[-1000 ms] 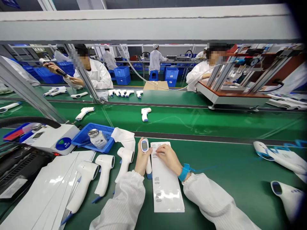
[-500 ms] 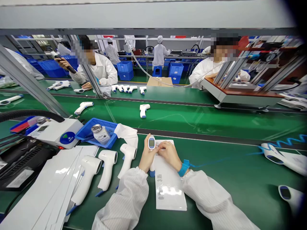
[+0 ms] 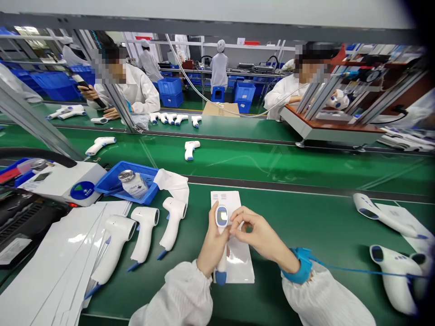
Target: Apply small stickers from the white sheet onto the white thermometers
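Note:
My left hand (image 3: 211, 244) is closed around a white infrared thermometer (image 3: 222, 216), its small screen facing me and the blue end of its handle pointing down. Close to the right side of the screen is my right hand (image 3: 258, 233), thumb and forefinger pinched together. Whatever those fingertips hold, if anything, is too small to make out. Beneath both hands lies a white label sheet (image 3: 243, 265) with a few small printed marks at its top. A blue wrist strap (image 3: 299, 266) with a cord circles my right wrist.
Several white thermometers (image 3: 144, 235) lie left of my hands, by stacked white sheets (image 3: 50, 253). Behind them are a blue tray (image 3: 112, 179) holding a bottle (image 3: 132, 183) and a white device (image 3: 73, 181). More thermometers (image 3: 394, 276) lie right. Across the green belt (image 3: 254, 160) sit co-workers.
My right hand has shifted right, away from the label sheet, with its fingers beside the thermometer's screen. The thermometer in my left hand appears slightly lower. The whole view has tilted and shifted.

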The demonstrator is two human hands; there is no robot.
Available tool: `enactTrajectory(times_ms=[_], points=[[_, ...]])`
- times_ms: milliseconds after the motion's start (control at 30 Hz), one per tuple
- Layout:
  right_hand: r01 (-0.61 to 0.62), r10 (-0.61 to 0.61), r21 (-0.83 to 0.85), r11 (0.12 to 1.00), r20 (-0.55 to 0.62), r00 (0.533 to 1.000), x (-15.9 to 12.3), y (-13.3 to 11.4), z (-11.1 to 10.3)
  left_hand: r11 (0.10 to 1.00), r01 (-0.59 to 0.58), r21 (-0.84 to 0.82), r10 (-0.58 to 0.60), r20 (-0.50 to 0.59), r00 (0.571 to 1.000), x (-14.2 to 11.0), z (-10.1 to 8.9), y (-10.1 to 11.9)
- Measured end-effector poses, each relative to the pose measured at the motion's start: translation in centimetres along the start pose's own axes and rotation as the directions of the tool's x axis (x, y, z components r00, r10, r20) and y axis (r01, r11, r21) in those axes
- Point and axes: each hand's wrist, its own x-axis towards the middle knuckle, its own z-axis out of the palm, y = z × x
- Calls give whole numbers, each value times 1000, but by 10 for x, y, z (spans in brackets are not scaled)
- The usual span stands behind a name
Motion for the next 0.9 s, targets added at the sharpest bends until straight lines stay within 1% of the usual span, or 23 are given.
enactTrajectory(times_ms=[33, 100, 233, 333, 567, 733, 900], points=[[14, -16, -43, 999, -38, 999, -1, 1, -1, 1000, 21, -10, -21, 7, 1000, -8, 4, -5], [25, -30, -92, 995, -60, 998, -1, 3, -2, 999, 38, -5, -38, -10, 999, -21, 10, -16], [16, -18, -87, 996, -23, 1000, 0, 8, -1, 998, 45, 40, -45, -15, 999, -30, 12, -29], [15, -18, -78, 997, -35, 999, 0, 9, 1, 998, 23, 58, -23, 6, 1000, -31, 11, -29], [29, -34, -96, 995, -47, 998, 2, 6, 0, 992, 60, 107, -62, 16, 998, -31, 10, -22], [44, -48, -96, 994, -34, 998, 4, 5, -1, 997, 49, 67, -52, 47, 998, -31, 9, -23], [59, -62, -110, 992, -23, 998, 6, 6, -2, 997, 28, 66, -33, 74, 997, -31, 8, -24]])
